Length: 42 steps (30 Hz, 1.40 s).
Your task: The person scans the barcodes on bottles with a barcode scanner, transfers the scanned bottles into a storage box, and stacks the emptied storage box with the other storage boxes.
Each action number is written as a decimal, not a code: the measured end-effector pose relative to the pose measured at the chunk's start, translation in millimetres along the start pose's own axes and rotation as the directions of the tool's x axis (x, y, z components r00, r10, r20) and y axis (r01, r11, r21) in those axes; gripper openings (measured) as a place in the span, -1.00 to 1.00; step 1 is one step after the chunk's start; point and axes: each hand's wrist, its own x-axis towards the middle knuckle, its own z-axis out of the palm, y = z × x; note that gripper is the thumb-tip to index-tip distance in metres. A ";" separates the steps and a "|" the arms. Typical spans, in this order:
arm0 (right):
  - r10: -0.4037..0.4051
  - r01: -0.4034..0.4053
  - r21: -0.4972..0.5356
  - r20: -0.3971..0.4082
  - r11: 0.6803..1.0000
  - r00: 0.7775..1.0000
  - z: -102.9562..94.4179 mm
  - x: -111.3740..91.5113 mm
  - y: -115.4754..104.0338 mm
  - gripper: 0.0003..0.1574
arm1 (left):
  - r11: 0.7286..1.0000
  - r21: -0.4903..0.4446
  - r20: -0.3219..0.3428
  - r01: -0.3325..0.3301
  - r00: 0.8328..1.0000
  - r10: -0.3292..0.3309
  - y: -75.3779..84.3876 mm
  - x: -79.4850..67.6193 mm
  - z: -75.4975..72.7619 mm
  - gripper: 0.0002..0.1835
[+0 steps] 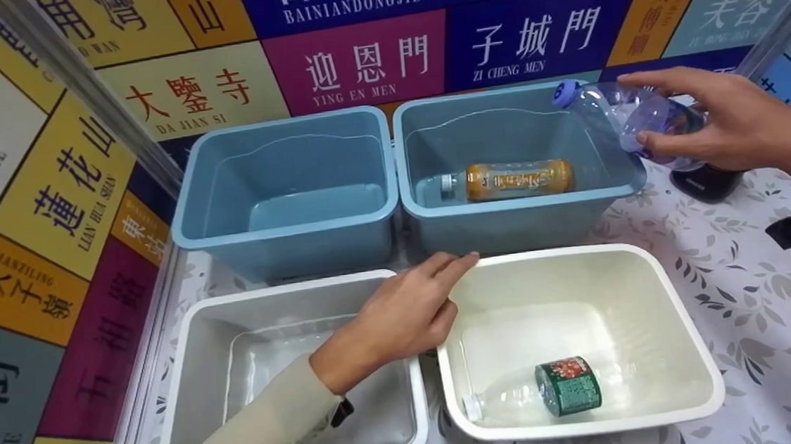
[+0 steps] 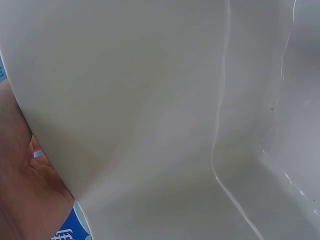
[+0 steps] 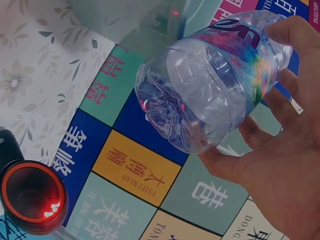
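My right hand holds a clear plastic bottle with a purple cap and a colourful label, tilted over the right rim of the right blue bin. In the right wrist view, the fingers and thumb wrap the labelled side of the bottle, its ridged base facing the camera. My left hand is above the neighbouring rims of the grey-white bin and the cream bin, holding nothing. Its fingers point toward the cream bin's back left corner. In the left wrist view, part of the left hand shows beyond a bin rim.
Inside the right blue bin lies an orange-labelled bottle. A clear bottle with a green label lies in the cream bin. The left blue bin stands beside the right one. A black round device sits on the floral cloth.
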 end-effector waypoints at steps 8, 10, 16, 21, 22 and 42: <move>-0.055 0.055 0.005 0.015 0.998 0.998 0.1 4.9 -13.4 0.09 | 1.000 0.003 0.003 -0.007 1.000 0.007 -0.2 1.1 1.8 -0.31; -0.070 0.070 0.013 0.018 0.997 0.997 0.4 5.5 -15.7 0.09 | 1.000 0.003 -0.002 -0.014 1.000 0.014 0.1 1.4 1.9 -0.31; -0.089 0.088 0.022 0.016 0.996 0.996 0.4 9.0 -23.7 0.09 | 1.000 0.001 0.001 -0.023 1.000 0.023 0.3 1.7 1.4 -0.31; -0.093 0.093 0.041 0.020 0.995 0.995 0.7 12.0 -33.4 0.09 | 1.000 0.000 0.000 -0.025 1.000 0.025 0.8 2.6 0.6 -0.31; -0.091 0.090 0.046 0.024 0.995 0.996 0.8 12.7 -35.5 0.09 | 1.000 -0.001 0.001 -0.024 1.000 0.024 1.0 2.7 0.3 -0.31; -0.139 0.136 0.041 0.092 0.990 0.986 6.7 41.8 -75.8 -0.02 | 1.000 -0.007 -0.014 -0.017 1.000 0.017 -0.4 -0.4 1.3 -0.30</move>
